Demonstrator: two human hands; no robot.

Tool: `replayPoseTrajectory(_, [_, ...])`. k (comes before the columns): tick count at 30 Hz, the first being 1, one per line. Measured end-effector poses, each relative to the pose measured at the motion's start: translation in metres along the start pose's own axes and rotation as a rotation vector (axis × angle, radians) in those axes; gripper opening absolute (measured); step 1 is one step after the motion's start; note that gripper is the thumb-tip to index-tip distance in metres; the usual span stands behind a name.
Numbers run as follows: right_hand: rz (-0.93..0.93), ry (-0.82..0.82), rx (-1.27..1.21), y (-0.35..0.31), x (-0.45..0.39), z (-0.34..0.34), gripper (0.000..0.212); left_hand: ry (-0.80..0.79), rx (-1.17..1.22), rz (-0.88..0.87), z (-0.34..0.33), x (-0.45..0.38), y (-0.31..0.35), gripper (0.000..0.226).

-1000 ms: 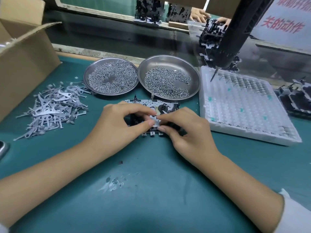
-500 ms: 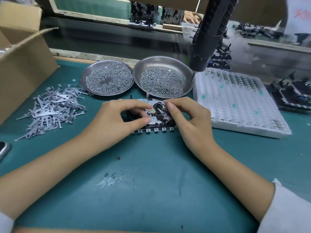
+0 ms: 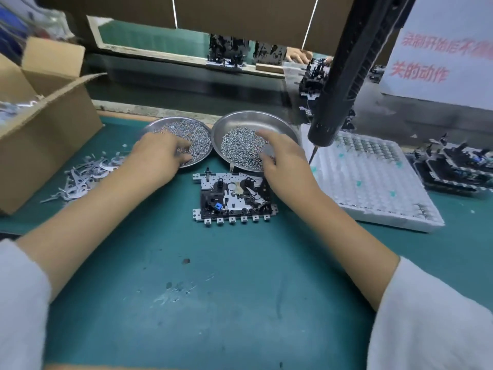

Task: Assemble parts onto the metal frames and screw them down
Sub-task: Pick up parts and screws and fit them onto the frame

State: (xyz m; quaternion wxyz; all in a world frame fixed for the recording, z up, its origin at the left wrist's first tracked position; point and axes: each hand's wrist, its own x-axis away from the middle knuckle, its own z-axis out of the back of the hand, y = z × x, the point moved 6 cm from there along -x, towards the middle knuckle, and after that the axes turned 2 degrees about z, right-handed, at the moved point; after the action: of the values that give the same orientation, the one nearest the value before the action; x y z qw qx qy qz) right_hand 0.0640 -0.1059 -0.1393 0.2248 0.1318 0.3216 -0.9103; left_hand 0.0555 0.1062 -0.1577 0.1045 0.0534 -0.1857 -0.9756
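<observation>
The metal frame, with black parts and a small blue piece fitted on it, lies flat on the green mat with no hand on it. My left hand is down in the left steel dish of small screws, its fingertips blurred among them. My right hand reaches over the right steel dish, index finger stretched out and thumb touching the screws there.
A black electric screwdriver hangs just right of the right dish. A white tray sits to the right, with finished black assemblies beyond it. Loose metal levers and a cardboard box lie at the left.
Both hands have let go of the frame and moved away from me into the two screw dishes. The frame now lies uncovered on the mat.
</observation>
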Motion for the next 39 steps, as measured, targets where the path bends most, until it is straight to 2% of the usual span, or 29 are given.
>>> replayPoseTrajectory(2, [-0.127, -0.202, 0.154, 0.011, -0.015, -0.012, 0.043, 0.052, 0.057, 0.032, -0.001, -0.001, -0.002, 0.032])
replayPoseTrajectory(4, [-0.213, -0.297, 0.238, 0.017, -0.021, -0.018, 0.036, 0.122, 0.089, 0.038, 0.002, 0.001, -0.004, 0.023])
replayPoseTrajectory(7, [-0.231, -0.203, 0.224, 0.018, -0.026, -0.015, 0.019, 0.228, 0.065, 0.007, 0.008, 0.006, -0.002, 0.013])
replayPoseTrajectory(14, [-0.175, -0.061, 0.124, 0.019, -0.024, -0.007, 0.011, 0.439, 0.101, -0.088, 0.021, 0.018, 0.001, 0.017])
replayPoseTrajectory(23, [-0.143, 0.093, -0.064, 0.019, -0.020, 0.006, 0.007, 0.423, 0.324, -0.081, 0.018, 0.025, -0.006, 0.017])
replayPoseTrajectory(25, [-0.155, 0.111, -0.203, 0.016, -0.015, 0.011, 0.006, 0.413, 0.405, -0.097, 0.021, 0.028, -0.002, 0.011])
replayPoseTrajectory(28, [-0.237, 0.102, -0.646, 0.008, 0.001, 0.016, 0.010, 0.359, 0.661, -0.179, 0.023, 0.044, 0.018, 0.007])
replayPoseTrajectory(33, [-0.371, -0.038, -1.263, -0.015, 0.033, 0.005, 0.010, 0.257, 1.069, -0.326, 0.013, 0.078, 0.058, 0.010])
replayPoseTrajectory(36, [-0.418, -0.113, -1.443, -0.025, 0.041, -0.004, 0.009, 0.346, 1.094, -0.393, 0.012, 0.086, 0.064, 0.015])
replayPoseTrajectory(39, [-0.430, -0.130, -1.507, -0.029, 0.043, -0.008, 0.014, 0.402, 1.138, -0.392, 0.011, 0.086, 0.061, 0.015])
